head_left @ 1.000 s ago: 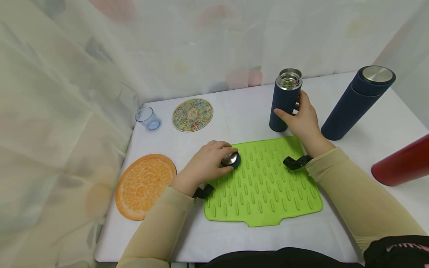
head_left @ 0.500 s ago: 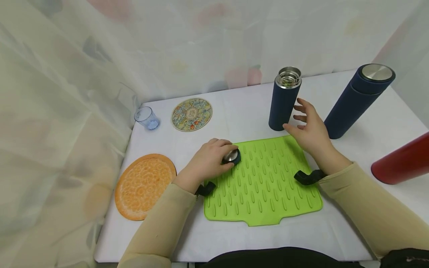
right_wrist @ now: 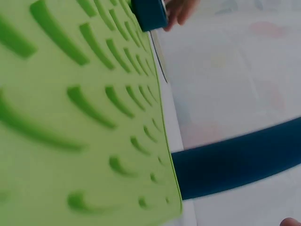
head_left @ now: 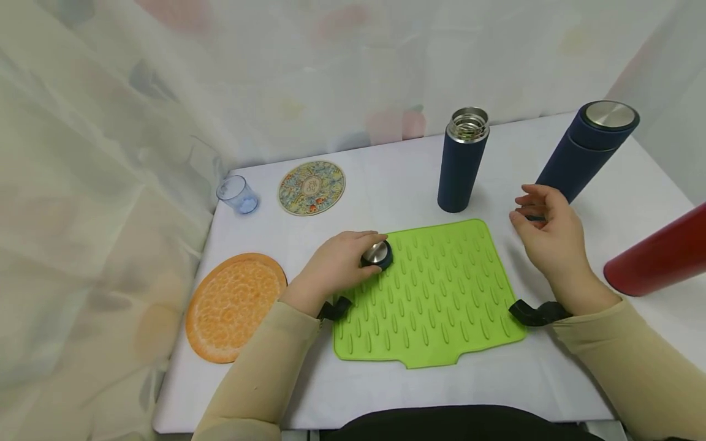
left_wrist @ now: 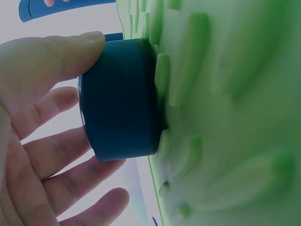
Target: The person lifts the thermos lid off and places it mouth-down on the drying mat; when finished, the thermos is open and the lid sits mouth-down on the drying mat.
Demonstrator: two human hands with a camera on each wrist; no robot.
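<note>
My left hand (head_left: 343,261) is on a dark blue bottle lid (head_left: 377,253) with a steel top, at the green mat's far left corner. Thumb and fingers are around the lid (left_wrist: 120,101), which sits flat on the mat (head_left: 430,294). Its uncapped navy steel-necked thermos (head_left: 462,168) stands upright behind the mat. Away from it, my right hand (head_left: 554,229) is in the air, fingers loosely bent and holding nothing. A larger navy thermos (head_left: 587,144) with its lid on stands just behind that hand; whether they touch I cannot tell.
A red cylindrical bottle (head_left: 662,251) stands at the right edge. On the left are an orange round mat (head_left: 237,306), a patterned round coaster (head_left: 311,188) and a small blue glass (head_left: 238,195). A curtain (head_left: 309,73) hangs behind the white table.
My right hand has let go of the uncapped thermos and moved right, towards the larger navy thermos. The left hand has stayed at the lid.
</note>
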